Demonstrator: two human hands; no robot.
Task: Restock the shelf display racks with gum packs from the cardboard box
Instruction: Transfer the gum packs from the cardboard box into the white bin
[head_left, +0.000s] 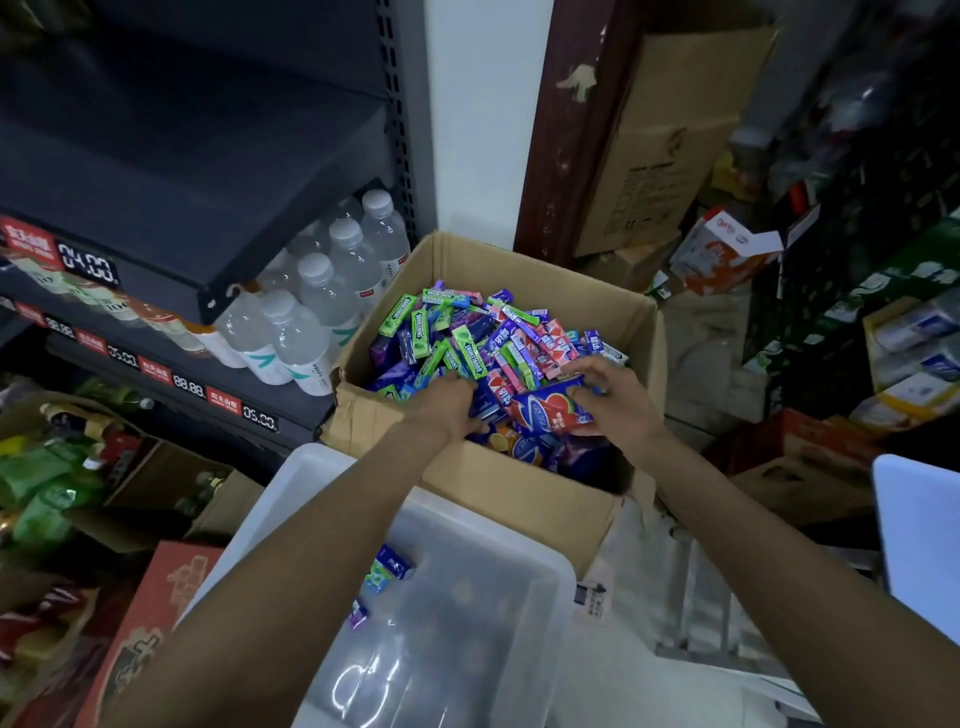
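An open cardboard box (524, 480) in the middle of the view is heaped with several gum packs (467, 332) in green, purple, blue and pink wrappers. Both my hands reach into its near side. My right hand (613, 402) grips a larger blue and red gum pack (545, 410) by its right end. My left hand (449, 405) is curled over blue packs in the pile, and its fingertips are hidden among them. A clear plastic bin (493, 613) below the box holds a few loose gum packs (392, 566).
Dark shelves (171, 171) with price tags and water bottles (311, 312) stand at the left. Flattened cartons (660, 140) lean against the back wall. Boxes and drink packs crowd the floor at right and lower left. A white panel (919, 535) juts in at right.
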